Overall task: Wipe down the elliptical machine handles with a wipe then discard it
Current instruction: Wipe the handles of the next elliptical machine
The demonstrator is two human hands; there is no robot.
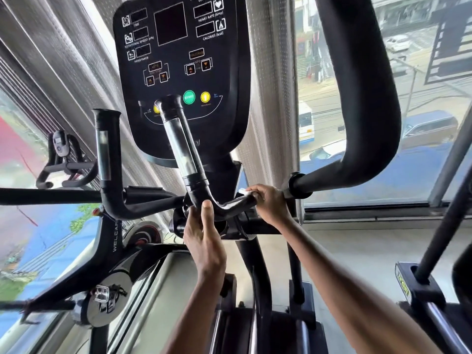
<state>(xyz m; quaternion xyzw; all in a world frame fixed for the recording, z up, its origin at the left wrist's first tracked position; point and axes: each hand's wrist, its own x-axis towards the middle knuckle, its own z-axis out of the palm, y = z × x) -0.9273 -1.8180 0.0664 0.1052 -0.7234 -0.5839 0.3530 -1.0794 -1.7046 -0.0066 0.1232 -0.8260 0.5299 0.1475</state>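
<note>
The elliptical's black fixed handle (178, 139) rises from a curved bar below the console (178, 60), with a silver sensor strip along it. My left hand (204, 236) grips the bend at the foot of this handle, thumb up on the bar. My right hand (268, 203) is curled round the bar's right end, pressing a small white wipe (245, 193) against it; only a scrap of the wipe shows above the fingers. A second fixed handle (106, 154) stands to the left. The large padded moving arm (357, 98) curves up on the right.
A spin bike (112, 251) marked WELCARE stands close on the left. Big windows on both sides look down on a street. Another machine's black post (444, 226) and base stand at the right edge. The elliptical's frame and rails run down at bottom centre.
</note>
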